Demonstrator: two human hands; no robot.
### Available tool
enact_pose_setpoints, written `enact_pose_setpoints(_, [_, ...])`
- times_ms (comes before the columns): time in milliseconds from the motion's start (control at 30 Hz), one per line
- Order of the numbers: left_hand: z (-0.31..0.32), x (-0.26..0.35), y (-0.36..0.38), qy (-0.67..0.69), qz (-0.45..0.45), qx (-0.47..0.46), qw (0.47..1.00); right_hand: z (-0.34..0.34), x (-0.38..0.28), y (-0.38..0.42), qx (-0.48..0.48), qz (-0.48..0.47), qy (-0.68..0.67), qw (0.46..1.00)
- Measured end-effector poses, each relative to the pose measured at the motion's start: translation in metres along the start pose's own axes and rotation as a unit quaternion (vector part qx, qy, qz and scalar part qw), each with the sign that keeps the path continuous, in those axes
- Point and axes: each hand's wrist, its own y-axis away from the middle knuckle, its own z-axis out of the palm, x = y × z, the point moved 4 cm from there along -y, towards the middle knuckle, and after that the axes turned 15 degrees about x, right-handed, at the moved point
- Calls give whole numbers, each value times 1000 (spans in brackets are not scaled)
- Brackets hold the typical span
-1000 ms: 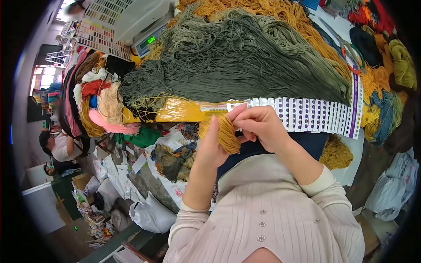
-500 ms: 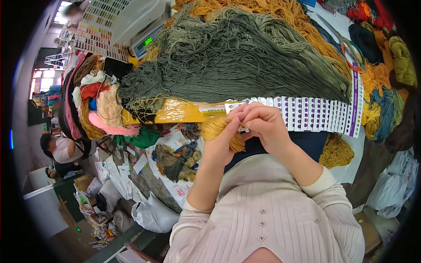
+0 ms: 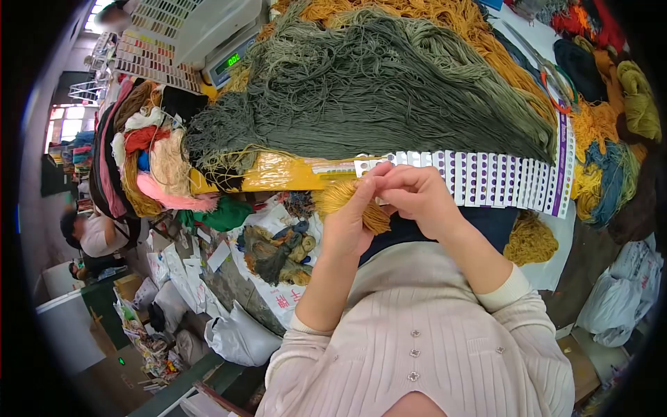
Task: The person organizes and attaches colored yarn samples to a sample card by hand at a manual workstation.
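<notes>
A small bundle of golden-yellow yarn (image 3: 336, 199) sits in my left hand (image 3: 351, 226), which is closed around it near the table's front edge. My right hand (image 3: 420, 201) meets the left at the bundle's upper end, thumb and fingers pinched together. What lies between the right fingertips is too small to make out. Just beyond both hands run the white cards with purple dots (image 3: 479, 179) and a yellow taped strip (image 3: 281, 172). Behind them spreads a large heap of dark grey-green yarn (image 3: 361, 90).
A digital scale (image 3: 233, 61) stands at the back left beside colour sample cards (image 3: 156, 62). Scissors (image 3: 556, 83) lie at the right near more coloured yarn (image 3: 601, 174). Mixed skeins (image 3: 274, 250) rest on a white bag below left. Another person (image 3: 97, 233) is at far left.
Both hands stay together at the yarn bundle, with only a slight shift of the fingers. The whole view has moved a little.
</notes>
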Motion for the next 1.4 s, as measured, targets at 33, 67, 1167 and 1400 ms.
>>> enact_pose_setpoints(33, [0,0,0,12,-5,4,1000,-1,-3,0,2,-3,-26,1000])
enact_pose_setpoints(67, [0,0,0,25,-9,8,1000,-2,-5,0,4,-5,-52,999])
enact_pose_setpoints(1167, [-2,-17,-66,-429,-1,61,901,-56,2,-34,184,-482,451,729])
enact_pose_setpoints(1400, [-8,-34,-81,-263,-26,67,962,-43,12,-22,112,-485,455,738])
